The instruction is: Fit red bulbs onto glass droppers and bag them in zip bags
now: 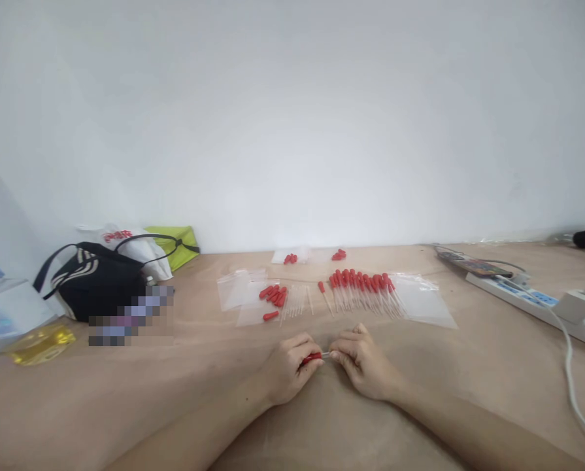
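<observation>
My left hand [292,366] is closed around a red rubber dropper bulb [312,358] near the front of the table. From that bulb a thin clear glass tube [325,354] runs across to my right hand [363,363], whose fingers pinch it; its far end is hidden in them. Beyond my hands lie several loose red bulbs [273,294] and a row of bare glass tubes [298,301]. To their right, droppers with red bulbs [363,282] lie side by side, tubes pointing toward me. One dropper [325,296] sits slightly apart at the row's left end.
Clear plastic bags [422,301] lie flat beside the droppers, and others [240,291] on the left. Small piles of red bulbs [291,259] rest near the wall. A black bag [99,281] stands at left. A white power strip [527,304] with a phone [478,265] and cable occupies the right.
</observation>
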A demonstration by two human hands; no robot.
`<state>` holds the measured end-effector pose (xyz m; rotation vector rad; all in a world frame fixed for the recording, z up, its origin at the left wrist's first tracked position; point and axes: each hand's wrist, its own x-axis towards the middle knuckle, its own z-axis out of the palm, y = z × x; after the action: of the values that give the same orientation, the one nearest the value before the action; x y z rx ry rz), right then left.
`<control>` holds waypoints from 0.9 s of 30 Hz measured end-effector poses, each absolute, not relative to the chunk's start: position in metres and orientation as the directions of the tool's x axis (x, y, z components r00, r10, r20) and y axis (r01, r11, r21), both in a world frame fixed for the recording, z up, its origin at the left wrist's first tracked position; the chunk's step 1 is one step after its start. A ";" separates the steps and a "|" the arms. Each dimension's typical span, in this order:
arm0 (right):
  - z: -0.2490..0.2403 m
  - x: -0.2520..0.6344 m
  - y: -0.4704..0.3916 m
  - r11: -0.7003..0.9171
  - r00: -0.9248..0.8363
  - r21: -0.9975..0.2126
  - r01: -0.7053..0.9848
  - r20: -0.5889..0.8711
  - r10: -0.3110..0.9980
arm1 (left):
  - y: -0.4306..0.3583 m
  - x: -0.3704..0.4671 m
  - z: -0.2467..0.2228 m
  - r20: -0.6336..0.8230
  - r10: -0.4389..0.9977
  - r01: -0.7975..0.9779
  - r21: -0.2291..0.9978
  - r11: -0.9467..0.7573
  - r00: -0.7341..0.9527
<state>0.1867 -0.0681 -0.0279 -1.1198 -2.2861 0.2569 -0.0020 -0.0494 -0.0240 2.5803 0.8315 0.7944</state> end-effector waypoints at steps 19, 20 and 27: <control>-0.017 0.192 -0.052 0.419 -0.270 -0.359 0.834 0.396 0.878 | -0.026 -0.030 -0.007 0.570 0.705 0.670 0.328 -0.666 0.422; -0.016 0.194 -0.044 0.332 -0.173 -0.428 0.841 0.368 0.914 | -0.022 -0.035 -0.006 0.575 0.743 0.719 0.348 -0.602 0.343; -0.006 0.181 0.017 -0.006 0.181 -0.505 0.863 0.298 0.937 | 0.000 -0.065 -0.010 0.389 0.908 0.810 0.474 -0.344 0.158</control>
<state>0.1812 0.0170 -0.0064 -1.8741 -1.6895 0.1629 -0.0649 0.0004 -0.0102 2.2677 1.7001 0.9432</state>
